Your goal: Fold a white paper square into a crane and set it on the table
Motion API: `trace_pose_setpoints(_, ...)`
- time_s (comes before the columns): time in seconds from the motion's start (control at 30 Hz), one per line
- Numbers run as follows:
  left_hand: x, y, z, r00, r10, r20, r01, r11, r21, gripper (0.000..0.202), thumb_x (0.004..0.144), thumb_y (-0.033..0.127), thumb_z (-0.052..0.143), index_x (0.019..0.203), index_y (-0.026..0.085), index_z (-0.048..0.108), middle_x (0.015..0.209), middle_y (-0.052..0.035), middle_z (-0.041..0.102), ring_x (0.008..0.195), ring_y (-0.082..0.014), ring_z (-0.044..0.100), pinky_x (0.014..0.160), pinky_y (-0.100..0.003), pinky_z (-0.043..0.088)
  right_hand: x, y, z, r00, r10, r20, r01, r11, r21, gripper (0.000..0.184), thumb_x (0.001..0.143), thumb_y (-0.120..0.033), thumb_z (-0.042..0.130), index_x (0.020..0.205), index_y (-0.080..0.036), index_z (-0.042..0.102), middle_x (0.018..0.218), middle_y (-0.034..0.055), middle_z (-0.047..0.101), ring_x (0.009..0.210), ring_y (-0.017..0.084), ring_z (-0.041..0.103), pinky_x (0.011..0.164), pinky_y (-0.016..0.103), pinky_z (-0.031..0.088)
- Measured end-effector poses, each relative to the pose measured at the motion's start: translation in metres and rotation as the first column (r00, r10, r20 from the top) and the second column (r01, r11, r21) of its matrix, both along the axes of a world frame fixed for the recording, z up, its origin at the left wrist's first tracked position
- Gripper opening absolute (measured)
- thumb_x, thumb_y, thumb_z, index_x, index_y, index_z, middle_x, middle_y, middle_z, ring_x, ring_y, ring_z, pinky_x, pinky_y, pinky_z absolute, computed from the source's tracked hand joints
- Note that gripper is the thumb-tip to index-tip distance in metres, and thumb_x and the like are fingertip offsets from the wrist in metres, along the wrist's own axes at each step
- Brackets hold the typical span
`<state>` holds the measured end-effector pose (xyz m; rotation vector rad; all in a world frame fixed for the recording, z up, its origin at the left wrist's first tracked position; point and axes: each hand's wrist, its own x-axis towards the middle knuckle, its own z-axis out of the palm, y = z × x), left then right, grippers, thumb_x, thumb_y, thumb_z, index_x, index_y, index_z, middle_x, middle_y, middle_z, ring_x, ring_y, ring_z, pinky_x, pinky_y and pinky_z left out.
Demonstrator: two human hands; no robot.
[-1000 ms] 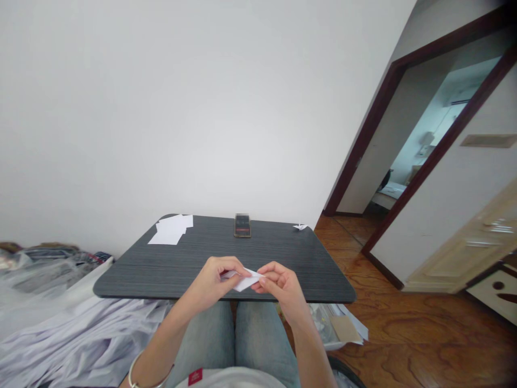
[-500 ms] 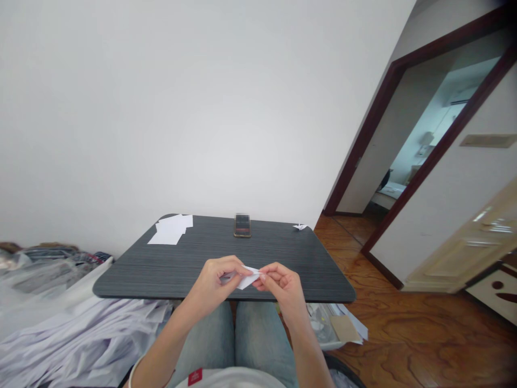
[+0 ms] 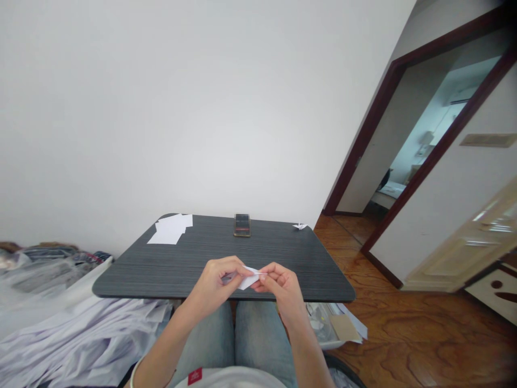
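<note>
A small folded piece of white paper [image 3: 249, 280] is held up between my two hands, just above the near part of the dark table [image 3: 210, 237]. My left hand [image 3: 222, 277] pinches its left side between thumb and fingers. On the right, the thumb and fingertips of my right hand [image 3: 279, 281] grip the paper's narrow tip. Fingers cover part of the paper, so its full shape is hidden.
Several white paper sheets [image 3: 169, 229] lie at the table's back left. A phone [image 3: 242, 225] stands propped at the back middle. A folded paper crane [image 3: 299, 227] sits at the back right corner. Below the right edge is a container of papers [image 3: 329, 326].
Both hands stay almost in place on the paper. The right fingers have shifted very slightly at the tip, and a little more of the thin tip shows over the right thumb.
</note>
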<state>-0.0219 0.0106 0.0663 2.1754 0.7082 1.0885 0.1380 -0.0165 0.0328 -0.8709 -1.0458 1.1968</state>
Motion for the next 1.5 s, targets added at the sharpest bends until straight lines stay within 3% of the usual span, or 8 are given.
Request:
trace_pose_setpoints(0.57, -0.0035, 0.0000, 0.0049, 1.000, 0.003, -0.013, -0.003, 0.999, -0.032, 0.020, 0.079, 0.018, 0.048, 0.078, 0.014, 0.068, 0.074, -0.0060, 0.064, 0.066, -0.0122, 0.057, 0.059, -0.020, 0.040, 0.0068, -0.0027, 0.0042, 0.996, 0.085, 0.015, -0.084, 0.995, -0.057, 0.022, 0.067, -0.033, 0.067, 0.074, -0.012, 0.065, 0.061, 0.0058, 0.069, 0.058, 0.015, 0.066, 0.055, 0.022, 0.052)
trace_pose_setpoints(1.0, -0.0014, -0.0018, 0.0055, 1.000, 0.002, -0.026, -0.001, 1.000, 0.030, 0.021, 0.078, 0.015, 0.047, 0.078, 0.014, 0.068, 0.072, -0.0060, 0.063, 0.066, -0.0126, 0.057, 0.060, -0.021, 0.040, 0.0025, -0.0020, 0.0034, 0.998, 0.054, -0.022, -0.055, 0.997, -0.050, 0.019, 0.063, -0.030, 0.071, 0.068, -0.013, 0.062, 0.058, 0.0041, 0.069, 0.055, 0.013, 0.064, 0.053, 0.021, 0.051)
trace_pose_setpoints(1.5, -0.0035, 0.0012, 0.0036, 0.999, -0.019, -0.025, 0.019, 1.000, -0.010, 0.022, 0.079, 0.016, 0.047, 0.079, 0.015, 0.068, 0.074, -0.0065, 0.063, 0.066, -0.0123, 0.057, 0.060, -0.020, 0.040, 0.0065, -0.0012, 0.0007, 0.996, 0.084, -0.008, -0.084, 0.995, -0.048, 0.018, 0.067, -0.029, 0.067, 0.073, -0.013, 0.063, 0.061, 0.0050, 0.070, 0.058, 0.014, 0.066, 0.055, 0.021, 0.052)
